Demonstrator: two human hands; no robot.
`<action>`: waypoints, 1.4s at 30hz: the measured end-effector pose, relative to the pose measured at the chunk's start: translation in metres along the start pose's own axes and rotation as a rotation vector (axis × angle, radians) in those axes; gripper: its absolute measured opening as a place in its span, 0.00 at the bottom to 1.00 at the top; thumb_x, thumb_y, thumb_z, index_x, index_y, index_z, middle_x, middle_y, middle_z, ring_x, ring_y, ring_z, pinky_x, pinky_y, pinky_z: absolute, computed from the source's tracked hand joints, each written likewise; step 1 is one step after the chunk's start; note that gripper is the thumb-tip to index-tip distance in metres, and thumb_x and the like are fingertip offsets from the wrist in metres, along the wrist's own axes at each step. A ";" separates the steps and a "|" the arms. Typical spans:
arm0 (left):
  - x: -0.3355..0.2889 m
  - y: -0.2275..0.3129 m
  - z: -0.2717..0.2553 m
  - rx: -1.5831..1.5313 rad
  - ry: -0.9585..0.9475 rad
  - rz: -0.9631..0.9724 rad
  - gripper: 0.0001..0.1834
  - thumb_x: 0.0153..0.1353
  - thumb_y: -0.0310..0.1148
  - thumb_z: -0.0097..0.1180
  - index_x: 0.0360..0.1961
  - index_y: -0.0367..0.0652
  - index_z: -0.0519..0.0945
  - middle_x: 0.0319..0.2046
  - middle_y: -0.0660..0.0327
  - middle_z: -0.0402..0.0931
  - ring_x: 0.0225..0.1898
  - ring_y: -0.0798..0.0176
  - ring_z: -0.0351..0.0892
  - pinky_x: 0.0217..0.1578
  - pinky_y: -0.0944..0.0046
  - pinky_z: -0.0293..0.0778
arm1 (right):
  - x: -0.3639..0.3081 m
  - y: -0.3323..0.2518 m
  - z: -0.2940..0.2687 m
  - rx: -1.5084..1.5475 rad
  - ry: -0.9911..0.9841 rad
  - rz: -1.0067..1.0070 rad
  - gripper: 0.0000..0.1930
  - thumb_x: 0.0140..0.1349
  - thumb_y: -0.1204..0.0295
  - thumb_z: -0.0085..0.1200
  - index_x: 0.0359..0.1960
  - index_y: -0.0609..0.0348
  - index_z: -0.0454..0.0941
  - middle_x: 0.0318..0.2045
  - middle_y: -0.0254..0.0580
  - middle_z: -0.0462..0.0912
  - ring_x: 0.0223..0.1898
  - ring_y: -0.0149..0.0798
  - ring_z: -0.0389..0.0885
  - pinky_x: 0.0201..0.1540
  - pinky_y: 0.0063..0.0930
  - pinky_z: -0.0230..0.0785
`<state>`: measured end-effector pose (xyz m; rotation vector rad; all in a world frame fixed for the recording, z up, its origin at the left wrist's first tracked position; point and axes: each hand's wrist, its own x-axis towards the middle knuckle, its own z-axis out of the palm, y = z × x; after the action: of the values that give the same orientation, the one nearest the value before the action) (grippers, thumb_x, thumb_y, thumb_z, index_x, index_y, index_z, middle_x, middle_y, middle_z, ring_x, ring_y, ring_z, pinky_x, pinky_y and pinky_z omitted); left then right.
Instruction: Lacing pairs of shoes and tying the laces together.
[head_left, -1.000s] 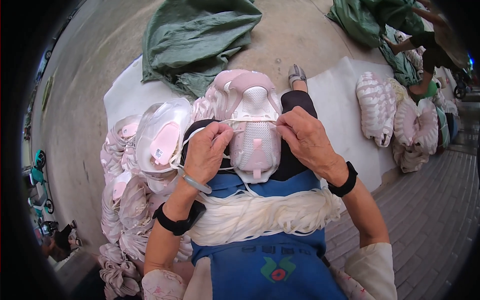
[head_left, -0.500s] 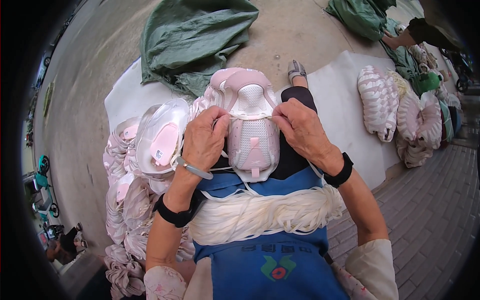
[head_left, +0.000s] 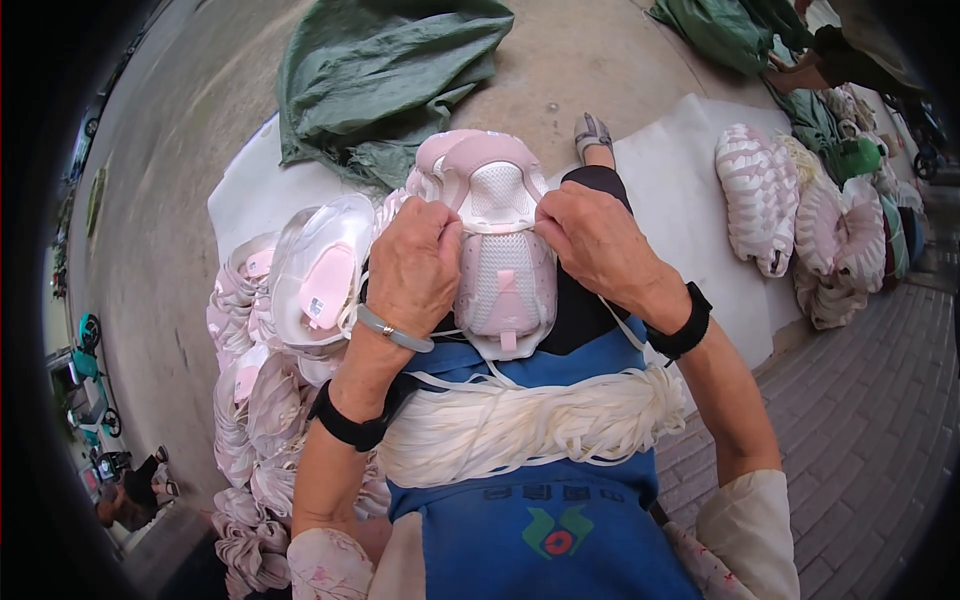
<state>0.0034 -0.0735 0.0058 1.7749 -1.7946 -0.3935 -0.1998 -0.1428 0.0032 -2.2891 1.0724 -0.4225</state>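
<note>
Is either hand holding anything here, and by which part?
Both: the left hand and right hand grip the white lace at either side of where it crosses the pink-and-white shoe upper.

The person is wearing a blue apron (head_left: pixel 500 505) at 6 o'clock, which is bearing dark lettering and, between 5 and 6, a green emblem (head_left: pixel 558 535) with a red round centre. A pale sleeve (head_left: pixel 330 565) is showing pink floral print at 7 o'clock; a plain cream sleeve (head_left: pixel 740 530) is showing between 4 and 5. A black left wristband (head_left: pixel 350 425) is circling between 7 and 8, a pale grey bangle (head_left: pixel 395 330) at 8, a black right wristband (head_left: pixel 685 325) at 3. Black trousers (head_left: pixel 603 183) and a grey shoe (head_left: pixel 592 135) are appearing toward 1.
</note>
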 end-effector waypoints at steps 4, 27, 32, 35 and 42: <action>0.001 0.012 0.005 0.096 0.004 0.112 0.04 0.57 0.25 0.56 0.31 0.36 0.76 0.29 0.51 0.74 0.31 0.49 0.76 0.32 0.59 0.71 | 0.002 -0.005 0.001 -0.054 -0.003 -0.023 0.06 0.57 0.75 0.51 0.28 0.66 0.75 0.30 0.57 0.78 0.34 0.60 0.79 0.37 0.49 0.72; -0.020 0.013 0.003 -0.010 -0.003 0.090 0.19 0.55 0.26 0.60 0.49 0.40 0.74 0.42 0.51 0.75 0.42 0.50 0.78 0.43 0.59 0.75 | -0.023 -0.005 0.016 -0.012 0.333 -0.049 0.13 0.55 0.66 0.60 0.34 0.61 0.74 0.33 0.48 0.76 0.37 0.49 0.76 0.39 0.40 0.66; -0.035 0.019 0.008 0.280 -0.053 0.166 0.26 0.54 0.26 0.58 0.55 0.35 0.67 0.49 0.46 0.69 0.49 0.46 0.74 0.47 0.55 0.74 | -0.039 -0.023 0.015 -0.242 0.260 -0.057 0.19 0.51 0.62 0.63 0.38 0.61 0.73 0.35 0.45 0.73 0.37 0.45 0.74 0.41 0.38 0.63; -0.027 0.026 0.011 0.290 -0.129 0.047 0.22 0.53 0.25 0.55 0.51 0.34 0.69 0.43 0.47 0.70 0.44 0.46 0.76 0.42 0.56 0.75 | -0.040 -0.028 0.018 -0.309 0.198 -0.020 0.19 0.51 0.62 0.62 0.38 0.62 0.73 0.35 0.46 0.73 0.37 0.46 0.74 0.40 0.37 0.64; -0.020 0.007 0.025 0.338 -0.062 0.111 0.14 0.55 0.22 0.49 0.44 0.35 0.70 0.35 0.48 0.70 0.33 0.44 0.77 0.32 0.53 0.76 | -0.023 -0.035 0.025 -0.301 0.072 0.080 0.14 0.51 0.66 0.59 0.31 0.65 0.74 0.31 0.52 0.75 0.34 0.49 0.80 0.37 0.36 0.74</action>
<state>-0.0176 -0.0584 -0.0137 1.8887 -2.0908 -0.1045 -0.1810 -0.0981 0.0042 -2.4951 1.3360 -0.3323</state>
